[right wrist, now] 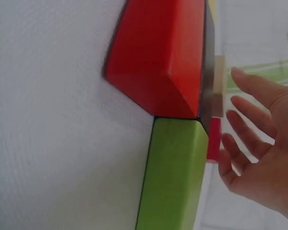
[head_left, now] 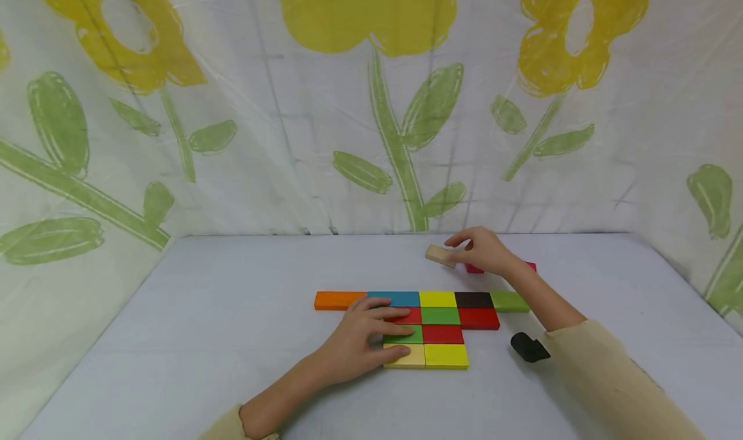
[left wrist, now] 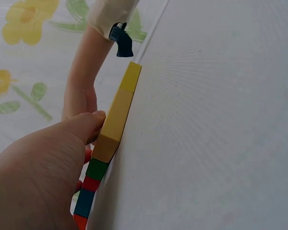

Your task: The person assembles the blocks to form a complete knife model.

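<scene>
My left hand [head_left: 360, 337] rests along the left side of a flat layout of coloured wooden blocks, fingers spread over a red block [head_left: 413, 315], a green block [head_left: 416, 334] and a plain wood block [head_left: 409, 359]. In the left wrist view, the thumb lies along the plain wood block [left wrist: 114, 122]. At the back of the table, my right hand [head_left: 484, 251] is by a loose plain wood block [head_left: 438, 254], fingers loosely bent. Whether it touches that block is unclear. Partly hidden behind the right hand is a pinkish-red block [head_left: 474, 269].
The layout's back row runs from an orange block [head_left: 339, 300] to a light green block [head_left: 511, 301]. A yellow block [head_left: 445, 356] is at its front right corner. A flowered cloth [head_left: 261, 169] hangs behind the table. A dark device [head_left: 528, 348] sits by the right sleeve.
</scene>
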`<move>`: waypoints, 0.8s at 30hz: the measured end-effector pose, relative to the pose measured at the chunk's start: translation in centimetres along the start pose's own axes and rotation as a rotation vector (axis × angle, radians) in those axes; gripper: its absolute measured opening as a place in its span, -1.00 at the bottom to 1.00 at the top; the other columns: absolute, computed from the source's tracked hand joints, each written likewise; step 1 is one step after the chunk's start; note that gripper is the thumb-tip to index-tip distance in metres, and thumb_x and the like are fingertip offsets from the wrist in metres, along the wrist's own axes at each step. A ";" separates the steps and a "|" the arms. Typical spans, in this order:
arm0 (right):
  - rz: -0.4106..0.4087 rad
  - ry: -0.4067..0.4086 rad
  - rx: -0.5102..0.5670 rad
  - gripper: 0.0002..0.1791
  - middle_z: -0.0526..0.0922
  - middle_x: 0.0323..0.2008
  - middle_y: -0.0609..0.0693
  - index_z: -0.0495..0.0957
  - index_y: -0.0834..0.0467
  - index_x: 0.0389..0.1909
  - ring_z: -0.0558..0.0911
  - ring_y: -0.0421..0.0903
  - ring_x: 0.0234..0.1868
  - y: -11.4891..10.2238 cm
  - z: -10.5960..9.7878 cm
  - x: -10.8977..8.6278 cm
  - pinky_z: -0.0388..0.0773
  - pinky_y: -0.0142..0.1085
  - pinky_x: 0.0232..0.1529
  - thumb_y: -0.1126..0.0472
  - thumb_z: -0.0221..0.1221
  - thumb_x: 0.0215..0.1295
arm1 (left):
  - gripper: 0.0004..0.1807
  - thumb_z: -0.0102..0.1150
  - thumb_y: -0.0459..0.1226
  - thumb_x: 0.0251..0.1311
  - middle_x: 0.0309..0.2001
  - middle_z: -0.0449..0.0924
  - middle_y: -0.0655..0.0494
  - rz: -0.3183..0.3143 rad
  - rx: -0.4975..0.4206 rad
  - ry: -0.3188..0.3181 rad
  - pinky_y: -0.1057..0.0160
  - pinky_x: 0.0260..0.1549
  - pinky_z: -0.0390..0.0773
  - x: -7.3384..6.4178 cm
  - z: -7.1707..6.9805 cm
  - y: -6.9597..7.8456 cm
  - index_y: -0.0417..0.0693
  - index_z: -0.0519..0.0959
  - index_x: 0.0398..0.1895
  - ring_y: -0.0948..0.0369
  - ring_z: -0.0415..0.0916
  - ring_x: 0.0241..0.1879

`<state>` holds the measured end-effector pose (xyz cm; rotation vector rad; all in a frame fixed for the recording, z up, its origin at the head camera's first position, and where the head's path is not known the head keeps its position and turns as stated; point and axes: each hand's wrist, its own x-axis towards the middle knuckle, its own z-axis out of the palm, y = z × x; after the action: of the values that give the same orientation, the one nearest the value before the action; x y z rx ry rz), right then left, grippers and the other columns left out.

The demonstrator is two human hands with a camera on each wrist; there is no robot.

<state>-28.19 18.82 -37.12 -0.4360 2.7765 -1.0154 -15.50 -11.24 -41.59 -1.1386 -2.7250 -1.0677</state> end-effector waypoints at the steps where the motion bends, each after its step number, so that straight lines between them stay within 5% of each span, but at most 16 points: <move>1: 0.004 0.000 -0.007 -0.55 0.65 0.15 0.32 0.68 0.33 0.18 0.57 0.14 -0.02 0.0 0.2 0.1 0.65 -0.27 -0.18 0.14 0.36 0.39 | -0.63 0.41 -0.03 0.34 0.36 0.61 0.25 0.001 0.000 0.000 -0.28 0.45 0.23 0.0 0.0 0.0 0.17 0.78 0.17 0.00 0.34 0.46; 7: 0.019 0.016 -0.023 -0.54 0.63 0.13 0.34 0.69 0.35 0.15 0.53 0.19 0.04 0.1 0.9 0.6 0.64 -0.14 -0.04 0.14 0.39 0.34 | -0.63 0.41 -0.03 0.34 0.35 0.62 0.25 0.000 0.000 0.000 -0.28 0.44 0.24 0.0 0.0 0.0 0.17 0.78 0.16 0.00 0.34 0.45; 15: 0.042 0.030 -0.002 -0.51 0.62 0.06 0.29 0.69 0.35 0.14 0.51 0.13 -0.03 0.4 1.4 0.9 0.57 -0.29 -0.22 0.11 0.41 0.33 | -0.64 0.42 -0.03 0.34 0.35 0.62 0.25 0.004 -0.001 0.006 -0.27 0.43 0.25 0.0 0.0 0.1 0.16 0.79 0.15 0.00 0.35 0.45; 24: 0.002 0.021 -0.027 -0.53 0.64 0.07 0.29 0.71 0.34 0.11 0.52 0.17 0.01 -0.2 0.8 0.6 0.60 -0.23 -0.18 0.08 0.39 0.35 | -0.64 0.41 -0.02 0.34 0.35 0.62 0.26 -0.008 0.008 -0.004 -0.28 0.43 0.25 0.0 -0.1 0.1 0.17 0.78 0.16 0.01 0.34 0.45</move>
<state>-28.51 18.02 -37.66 -0.4282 2.8121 -0.9890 -15.49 -11.21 -41.50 -1.1315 -2.7364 -1.0560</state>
